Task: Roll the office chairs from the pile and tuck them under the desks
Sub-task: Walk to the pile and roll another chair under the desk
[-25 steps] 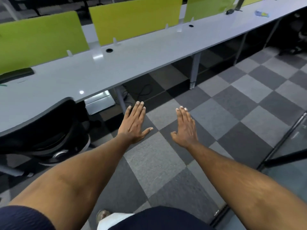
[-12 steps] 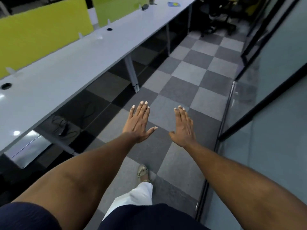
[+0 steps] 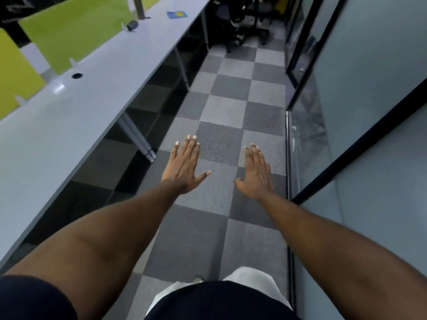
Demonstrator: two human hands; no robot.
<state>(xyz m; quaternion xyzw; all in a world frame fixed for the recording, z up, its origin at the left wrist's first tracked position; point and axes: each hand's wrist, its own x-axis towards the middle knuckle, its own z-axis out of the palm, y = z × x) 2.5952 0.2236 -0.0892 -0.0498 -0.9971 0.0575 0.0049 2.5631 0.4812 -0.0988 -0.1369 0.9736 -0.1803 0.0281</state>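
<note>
1. Both grips are empty: the left grip (image 3: 184, 167) and the right grip (image 3: 256, 174) are held out flat over the aisle (image 3: 231, 112), fingers straight and together, nothing grasped. The chairs (image 3: 245, 19) are seen well ahead, bunched at the far end of the aisle, past the end of the surface (image 3: 92, 72).
2. A chair base could be caught by a neighbour's — the pile looks crowded, so a hard pull might drag 2 chairs or tip 1 over.
3. The aisle is narrow, hemmed between the surface on the left and the glass wall (image 3: 369, 100) on the right. A chair rolled back carelessly could be knocked against the glass or its dark frame.
4. A leg (image 3: 138, 139) under the surface stands at the aisle's edge. Castors or armrests could be snagged on it when a chair is tucked in — an approach square to the gap is judged safer.
5. Castors may be slowed by the carpet-like tiles, so a shove applied high on the backrest could tilt a chair rather than roll it.
6. The underside of the surface could be struck if armrests are set high. Their height cannot be told, the chairs being far off and blurred.
</note>
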